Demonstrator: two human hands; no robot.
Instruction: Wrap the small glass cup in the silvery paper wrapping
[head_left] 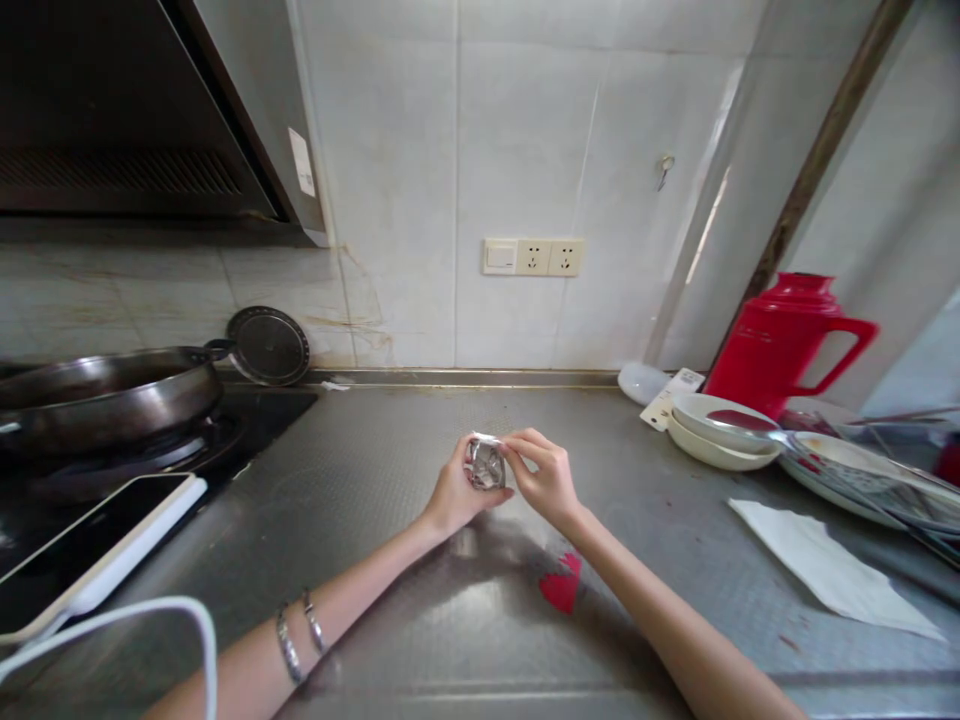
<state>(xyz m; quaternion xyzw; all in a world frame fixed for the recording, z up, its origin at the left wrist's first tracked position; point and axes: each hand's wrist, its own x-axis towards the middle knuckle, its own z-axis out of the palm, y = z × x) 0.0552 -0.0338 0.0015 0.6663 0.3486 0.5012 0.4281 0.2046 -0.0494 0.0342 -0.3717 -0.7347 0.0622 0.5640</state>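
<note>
Near the middle of the metal counter, my left hand is wrapped round a small silvery foil packet, its crinkled inside facing me. My right hand pinches the packet's upper right edge between thumb and fingers. A torn red scrap lies on the counter below my right wrist. What the packet contains is too small to tell.
At left are a pan on the stove, a round black lid and a phone with a white cable. At right stand a red thermos, stacked bowls, plates and a white napkin.
</note>
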